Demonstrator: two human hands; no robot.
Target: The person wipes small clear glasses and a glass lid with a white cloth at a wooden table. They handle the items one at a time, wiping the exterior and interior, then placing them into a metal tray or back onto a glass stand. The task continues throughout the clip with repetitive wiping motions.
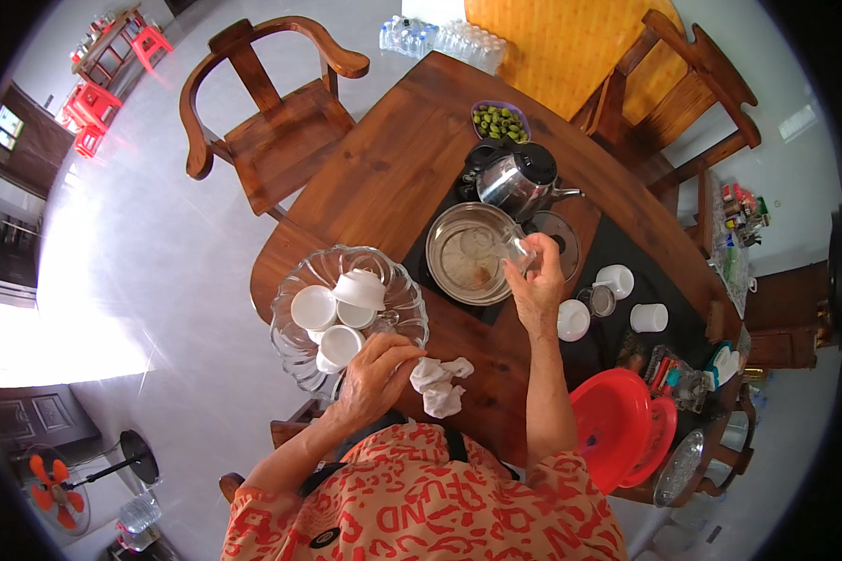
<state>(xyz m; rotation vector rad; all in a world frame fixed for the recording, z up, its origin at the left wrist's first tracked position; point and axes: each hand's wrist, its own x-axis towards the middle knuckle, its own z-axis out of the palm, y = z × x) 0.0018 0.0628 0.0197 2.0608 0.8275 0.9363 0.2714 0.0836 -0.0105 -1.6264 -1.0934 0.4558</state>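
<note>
My right hand [539, 288] pinches a small clear glass cup [515, 247] over the right rim of a round pot [433, 265], which holds cloudy-looking liquid and glassware that is hard to make out. My left hand [374, 376] is at the near right rim of a large ribbed glass bowl [288, 353], its fingers bent and close together; what they grip, if anything, is hidden. Several white cups [314, 308] are heaped in that bowl. Beside my left fingertips a crumpled white cloth [442, 385] lies on the table.
Behind the pot stands a steel kettle [518, 183], then a bowl of green fruit [500, 122]. A glass lid [557, 245] lies right of the pot. White cups [649, 318] stand on a black mat, with red basins [614, 425] nearer me. Wooden chairs [276, 140] surround the table [365, 168].
</note>
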